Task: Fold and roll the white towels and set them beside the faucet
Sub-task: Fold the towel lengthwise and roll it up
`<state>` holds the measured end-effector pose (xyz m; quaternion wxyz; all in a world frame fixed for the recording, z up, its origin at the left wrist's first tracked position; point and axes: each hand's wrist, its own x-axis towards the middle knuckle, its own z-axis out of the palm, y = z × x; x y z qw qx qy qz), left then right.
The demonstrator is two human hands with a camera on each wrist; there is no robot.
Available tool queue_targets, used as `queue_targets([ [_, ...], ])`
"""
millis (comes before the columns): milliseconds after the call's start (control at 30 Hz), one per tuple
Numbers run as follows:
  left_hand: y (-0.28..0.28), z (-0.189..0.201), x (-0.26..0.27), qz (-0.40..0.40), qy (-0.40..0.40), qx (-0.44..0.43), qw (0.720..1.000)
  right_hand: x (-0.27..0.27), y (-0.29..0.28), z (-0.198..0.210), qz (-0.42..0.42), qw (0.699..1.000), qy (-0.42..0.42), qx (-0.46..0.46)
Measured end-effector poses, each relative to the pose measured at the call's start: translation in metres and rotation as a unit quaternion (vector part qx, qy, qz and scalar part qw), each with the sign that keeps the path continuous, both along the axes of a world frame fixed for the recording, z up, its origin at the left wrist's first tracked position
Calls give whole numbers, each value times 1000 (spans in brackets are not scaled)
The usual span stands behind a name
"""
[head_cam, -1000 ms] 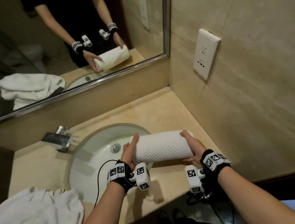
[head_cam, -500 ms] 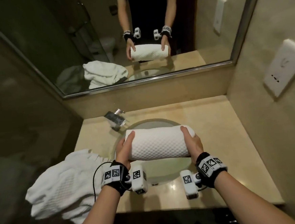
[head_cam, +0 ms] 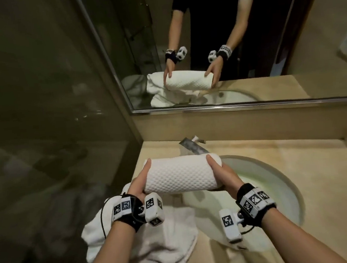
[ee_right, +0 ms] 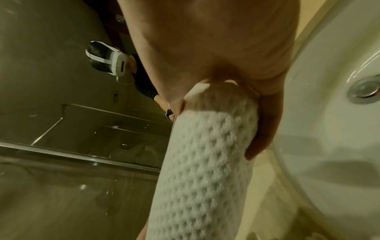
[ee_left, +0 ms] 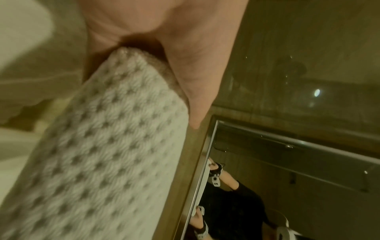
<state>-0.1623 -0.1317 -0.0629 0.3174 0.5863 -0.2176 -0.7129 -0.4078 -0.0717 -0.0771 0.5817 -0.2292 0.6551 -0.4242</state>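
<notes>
A rolled white waffle towel (head_cam: 178,175) hangs in the air over the counter's left part, just in front of the chrome faucet (head_cam: 193,146). My left hand (head_cam: 138,185) grips its left end and my right hand (head_cam: 221,172) grips its right end, thumbs on top. The wrist views show the roll (ee_left: 98,155) (ee_right: 205,170) close up, each end cupped in a palm. A loose, crumpled white towel (head_cam: 154,242) lies on the counter's front left corner, under my left wrist.
The white oval sink (head_cam: 262,186) is set in the beige counter (head_cam: 327,192), right of the roll. A mirror (head_cam: 234,43) runs along the back wall. A glass shower partition (head_cam: 43,120) closes the left side.
Both hands have carried the rolled towel leftward, from the counter right of the sink, across the basin, to a spot in front of the faucet. The head view has swung left.
</notes>
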Motion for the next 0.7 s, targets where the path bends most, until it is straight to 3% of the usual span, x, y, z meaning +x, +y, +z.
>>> queue_targets([
  [200, -63, -9, 45, 54, 37, 1, 998, 45, -72, 5, 51, 996, 78, -2],
  [400, -134, 0, 43, 77, 37, -11, 996, 46, -152, 24, 79, 982, 170, 8],
  [700, -209, -19, 32, 125, 21, 4, 992, 46, -235, -13, 117, 959, 256, 29],
])
